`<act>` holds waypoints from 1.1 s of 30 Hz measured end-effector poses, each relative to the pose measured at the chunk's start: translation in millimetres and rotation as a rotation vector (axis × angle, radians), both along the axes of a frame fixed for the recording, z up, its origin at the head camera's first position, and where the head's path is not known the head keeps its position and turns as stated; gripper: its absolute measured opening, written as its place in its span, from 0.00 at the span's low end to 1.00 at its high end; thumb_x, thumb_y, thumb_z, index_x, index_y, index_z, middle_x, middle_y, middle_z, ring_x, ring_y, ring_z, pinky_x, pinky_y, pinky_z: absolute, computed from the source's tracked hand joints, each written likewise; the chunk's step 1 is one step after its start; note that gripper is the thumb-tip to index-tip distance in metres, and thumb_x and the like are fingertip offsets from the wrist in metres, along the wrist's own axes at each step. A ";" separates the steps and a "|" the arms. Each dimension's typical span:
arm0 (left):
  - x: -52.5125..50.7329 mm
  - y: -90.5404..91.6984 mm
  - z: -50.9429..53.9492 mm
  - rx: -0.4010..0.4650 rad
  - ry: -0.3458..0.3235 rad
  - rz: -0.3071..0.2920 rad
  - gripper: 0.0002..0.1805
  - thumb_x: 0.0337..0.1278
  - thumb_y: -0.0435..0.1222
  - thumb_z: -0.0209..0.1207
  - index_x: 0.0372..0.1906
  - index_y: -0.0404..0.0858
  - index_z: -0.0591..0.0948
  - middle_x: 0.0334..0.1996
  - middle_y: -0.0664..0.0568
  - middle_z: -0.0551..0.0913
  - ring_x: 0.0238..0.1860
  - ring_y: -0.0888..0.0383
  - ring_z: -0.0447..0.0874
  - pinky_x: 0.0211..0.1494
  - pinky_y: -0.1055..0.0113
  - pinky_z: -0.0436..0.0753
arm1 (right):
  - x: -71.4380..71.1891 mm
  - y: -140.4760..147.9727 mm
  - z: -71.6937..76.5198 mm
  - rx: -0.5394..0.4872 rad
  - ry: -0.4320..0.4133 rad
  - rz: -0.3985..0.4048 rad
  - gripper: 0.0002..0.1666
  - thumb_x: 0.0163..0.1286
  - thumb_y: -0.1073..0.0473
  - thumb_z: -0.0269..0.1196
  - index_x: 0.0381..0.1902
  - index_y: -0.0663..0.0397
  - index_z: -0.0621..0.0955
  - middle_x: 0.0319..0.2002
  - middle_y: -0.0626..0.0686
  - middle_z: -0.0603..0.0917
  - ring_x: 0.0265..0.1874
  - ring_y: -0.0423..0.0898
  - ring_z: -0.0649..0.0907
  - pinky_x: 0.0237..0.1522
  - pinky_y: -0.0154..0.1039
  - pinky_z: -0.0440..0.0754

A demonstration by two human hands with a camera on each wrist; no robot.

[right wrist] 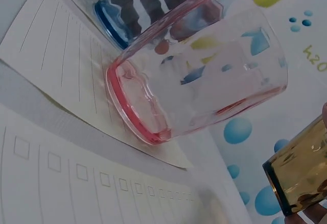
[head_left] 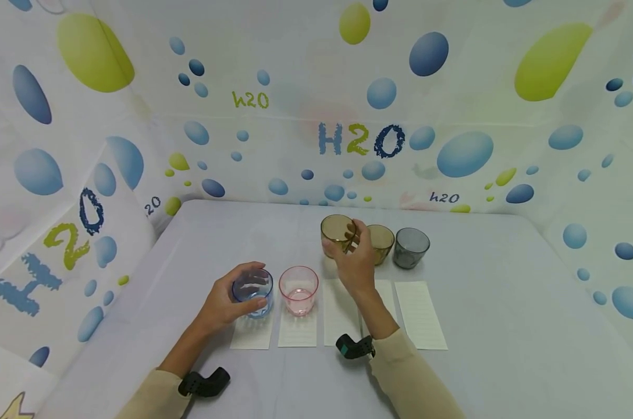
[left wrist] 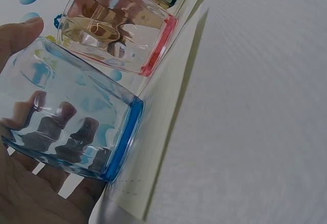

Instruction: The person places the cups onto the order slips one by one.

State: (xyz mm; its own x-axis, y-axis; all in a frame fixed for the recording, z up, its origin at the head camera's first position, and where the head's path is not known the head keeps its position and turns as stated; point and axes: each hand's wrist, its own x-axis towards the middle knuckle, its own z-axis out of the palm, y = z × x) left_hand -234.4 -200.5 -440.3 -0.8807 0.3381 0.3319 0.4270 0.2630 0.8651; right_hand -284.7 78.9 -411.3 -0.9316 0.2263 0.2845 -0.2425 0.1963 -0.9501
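My left hand [head_left: 219,305] curves round a clear blue glass [left wrist: 76,101], thumb on the near side and fingers behind. That glass is upright at the top of the leftmost paper strip [head_left: 251,337]. Just right of it, a pink-tinted glass [head_left: 299,291] stands on a second strip, touched by neither hand. My right hand [head_left: 359,267] grips an amber glass [head_left: 333,230] by its right side, behind the strips. Whether its base touches the table cannot be seen clearly. Next to it, partly hidden by my right hand, is another amber glass [head_left: 382,240].
A smoky grey glass [head_left: 412,249] ends the back row on the right. Several lined paper strips [head_left: 421,317] lie side by side on the white-covered table [head_left: 505,279]. A printed curtain [head_left: 295,58] hangs behind and at both sides.
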 end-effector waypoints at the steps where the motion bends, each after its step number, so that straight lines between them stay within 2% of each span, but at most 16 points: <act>1: -0.1 -0.2 0.0 0.005 -0.001 -0.004 0.34 0.54 0.32 0.69 0.68 0.40 0.73 0.57 0.44 0.81 0.57 0.43 0.82 0.60 0.63 0.82 | 0.2 0.0 1.2 0.004 0.012 -0.005 0.49 0.62 0.49 0.75 0.74 0.55 0.64 0.64 0.56 0.76 0.64 0.55 0.75 0.64 0.53 0.75; 7: -0.6 -0.9 -0.1 0.013 -0.006 -0.009 0.34 0.54 0.32 0.69 0.68 0.40 0.73 0.56 0.44 0.81 0.56 0.42 0.83 0.60 0.65 0.82 | 1.7 1.8 7.0 0.012 0.083 -0.027 0.48 0.61 0.49 0.75 0.73 0.57 0.66 0.62 0.57 0.77 0.62 0.55 0.77 0.61 0.52 0.76; 12: -0.3 -1.0 0.0 -0.010 0.002 0.007 0.34 0.54 0.32 0.69 0.68 0.41 0.73 0.57 0.45 0.82 0.57 0.43 0.83 0.60 0.63 0.81 | 3.4 4.9 11.5 -0.002 0.123 -0.012 0.48 0.61 0.50 0.76 0.73 0.58 0.67 0.62 0.58 0.77 0.61 0.57 0.76 0.60 0.52 0.75; 26: 0.9 0.2 1.0 -0.031 0.005 0.023 0.35 0.53 0.34 0.70 0.69 0.42 0.73 0.58 0.46 0.82 0.58 0.45 0.82 0.61 0.64 0.80 | 14.4 12.4 25.0 -0.004 0.159 -0.017 0.47 0.60 0.49 0.76 0.71 0.57 0.69 0.61 0.57 0.79 0.59 0.54 0.77 0.57 0.52 0.76; 33: 0.0 -0.1 -0.5 -0.011 0.007 0.006 0.35 0.54 0.33 0.70 0.68 0.42 0.73 0.57 0.46 0.82 0.57 0.44 0.82 0.60 0.65 0.80 | 21.0 17.5 29.5 -0.028 0.194 -0.002 0.46 0.59 0.52 0.77 0.70 0.58 0.70 0.60 0.57 0.79 0.58 0.54 0.77 0.57 0.52 0.77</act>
